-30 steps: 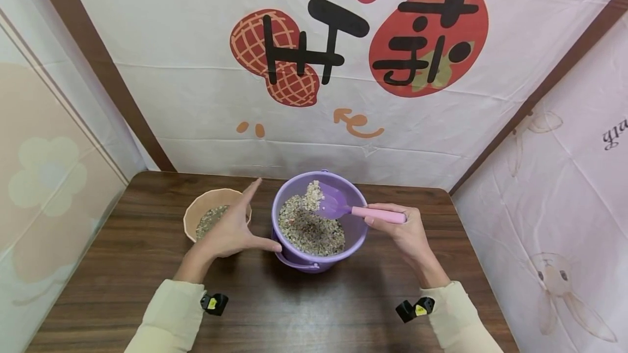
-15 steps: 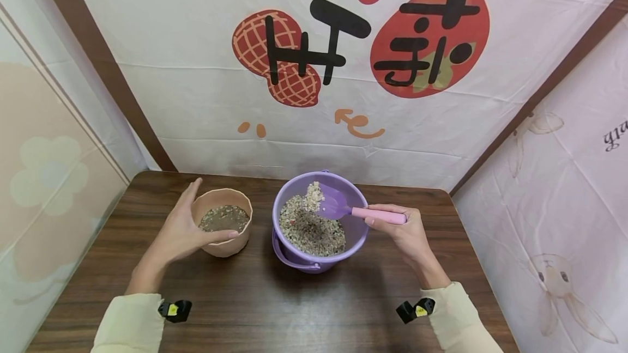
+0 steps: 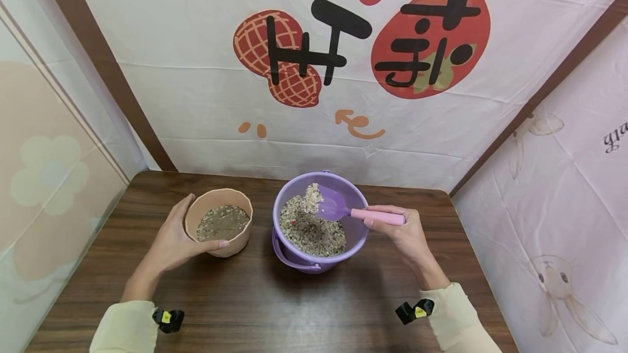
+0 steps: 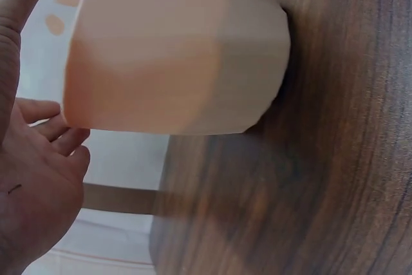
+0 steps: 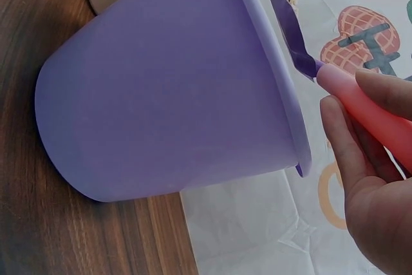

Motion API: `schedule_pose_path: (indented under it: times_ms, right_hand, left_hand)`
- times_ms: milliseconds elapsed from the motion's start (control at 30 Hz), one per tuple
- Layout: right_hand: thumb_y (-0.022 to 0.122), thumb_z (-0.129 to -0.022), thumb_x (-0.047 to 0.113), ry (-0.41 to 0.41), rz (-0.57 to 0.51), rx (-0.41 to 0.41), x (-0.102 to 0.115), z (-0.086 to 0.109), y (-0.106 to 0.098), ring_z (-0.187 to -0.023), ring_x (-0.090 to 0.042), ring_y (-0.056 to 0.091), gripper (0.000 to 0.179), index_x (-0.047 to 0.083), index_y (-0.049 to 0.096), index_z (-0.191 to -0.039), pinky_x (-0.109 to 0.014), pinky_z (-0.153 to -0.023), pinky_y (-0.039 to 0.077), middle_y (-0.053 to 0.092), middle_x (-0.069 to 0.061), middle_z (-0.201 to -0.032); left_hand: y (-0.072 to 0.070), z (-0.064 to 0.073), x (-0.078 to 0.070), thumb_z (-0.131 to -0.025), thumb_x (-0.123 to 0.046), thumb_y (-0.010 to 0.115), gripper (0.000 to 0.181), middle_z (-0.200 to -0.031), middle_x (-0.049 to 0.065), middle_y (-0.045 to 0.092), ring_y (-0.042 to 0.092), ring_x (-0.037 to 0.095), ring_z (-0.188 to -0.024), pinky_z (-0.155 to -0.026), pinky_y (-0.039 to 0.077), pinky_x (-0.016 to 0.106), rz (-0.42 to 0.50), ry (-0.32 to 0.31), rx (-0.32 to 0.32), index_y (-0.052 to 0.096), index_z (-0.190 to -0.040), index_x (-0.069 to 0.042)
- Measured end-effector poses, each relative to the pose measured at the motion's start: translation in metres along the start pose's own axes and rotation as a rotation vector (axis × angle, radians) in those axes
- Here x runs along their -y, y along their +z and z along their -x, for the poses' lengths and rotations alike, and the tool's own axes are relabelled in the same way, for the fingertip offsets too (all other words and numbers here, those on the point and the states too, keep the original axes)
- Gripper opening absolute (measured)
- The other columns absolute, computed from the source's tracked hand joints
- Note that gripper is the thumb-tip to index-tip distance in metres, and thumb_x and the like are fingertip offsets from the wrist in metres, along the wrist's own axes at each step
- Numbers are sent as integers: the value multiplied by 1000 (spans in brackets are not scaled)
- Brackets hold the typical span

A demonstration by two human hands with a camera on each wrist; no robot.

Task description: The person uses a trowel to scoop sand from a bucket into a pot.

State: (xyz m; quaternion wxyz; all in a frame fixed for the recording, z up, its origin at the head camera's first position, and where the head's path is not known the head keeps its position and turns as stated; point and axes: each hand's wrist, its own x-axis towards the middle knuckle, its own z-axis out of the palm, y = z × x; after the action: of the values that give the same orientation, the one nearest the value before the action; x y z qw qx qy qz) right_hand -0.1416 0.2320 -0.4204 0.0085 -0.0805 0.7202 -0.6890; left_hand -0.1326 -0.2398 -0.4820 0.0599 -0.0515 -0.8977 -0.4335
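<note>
**A loaded scoop (image 3: 336,207) hung over a purple bucket (image 5: 167,94)**

A white backdrop (image 3: 196,97) rose behind everything, printed with red fruit shapes, a peanut and thick black characters. Before it lay the dark wood-grain tabletop (image 3: 294,312). The bucket stood upright near its far edge, its carrying handle (image 3: 294,262) lowered along the near side. Cream sleeves (image 3: 461,309) covered the person's forearms.

Just left of the bucket, and apart from it, stood a smaller peach pot (image 4: 161,56) with a faceted wall, also upright on the tabletop. The left hand (image 3: 174,241) was beside this pot, thumb spread from the fingers across its left and near sides; the fingertips reached its rim, though how firmly they pressed could not be told. The right hand (image 3: 402,233) gripped the scoop's pink handle between thumb and fingers, clear of the bucket's right rim, with the purple blade over the opening.

A small black device (image 3: 414,310) with a yellow label sat at each wrist. Mixed grains (image 3: 314,238) partly filled the bucket, and a brownish, grainy fill (image 3: 223,222) lay in the pot. A pale clump (image 3: 312,199) sat at the blade's tip, and one red speck (image 3: 293,223) showed among the bucket's grains.
</note>
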Motion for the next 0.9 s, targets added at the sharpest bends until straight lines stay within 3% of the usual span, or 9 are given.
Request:
schedule_pose_path:
  times_ms: [367,900]
  right_hand:
    - [82,-84,2,-10,9,12,-2,-1,-1,-103,-25,72,39,-13,70,-117,-32,-83,60,76,-16,-104]
    - [85,-81,7,-9,29,28,13,-10,17,-93,-21,74,35,-5,75,-112,-31,-79,60,76,-14,-102]
  left_hand:
    - [8,1,9,-58,-33,101,135,-154,36,29,34,53,-136,-105,31,70,62,-10,-25,18,-159,6]
    - [11,2,14,-61,-32,100,134,-153,33,32,37,50,-134,-104,34,67,91,-50,-12,17,-160,2]
